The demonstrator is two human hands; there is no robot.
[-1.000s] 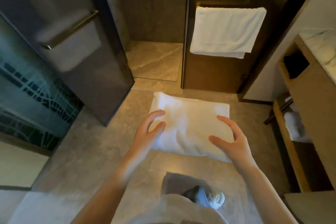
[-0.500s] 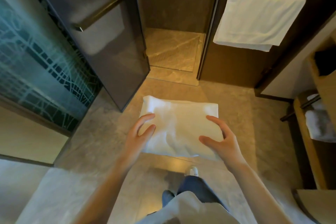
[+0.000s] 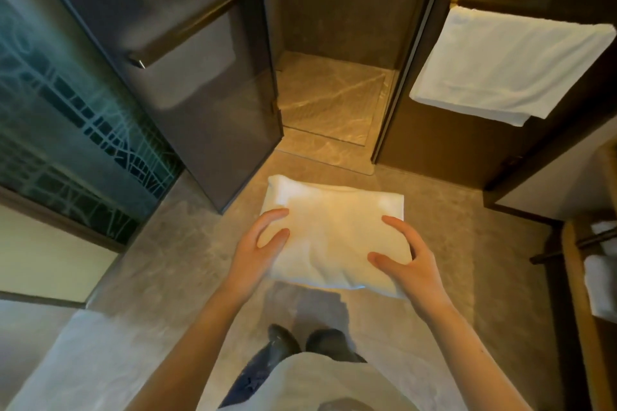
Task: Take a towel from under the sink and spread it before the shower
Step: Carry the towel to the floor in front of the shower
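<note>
A folded white towel (image 3: 330, 230) is held flat above the stone floor, just short of the shower threshold (image 3: 329, 152). My left hand (image 3: 257, 250) grips its near left corner, fingers and thumb resting on top. My right hand (image 3: 412, 264) grips the near right corner the same way. The towel casts a shadow on the floor beneath its near edge. The shower floor (image 3: 334, 103) shows through the open doorway ahead.
The dark glass shower door (image 3: 200, 77) with a bar handle stands open at the left. Another white towel (image 3: 507, 67) hangs on a rail at the right. Shelves with rolled towels (image 3: 601, 277) are at the far right. My feet (image 3: 307, 340) stand below the towel.
The view has swung right and closer to the shower doorway, which now sits straight ahead. The folded towel stays in both hands, unchanged in shape.
</note>
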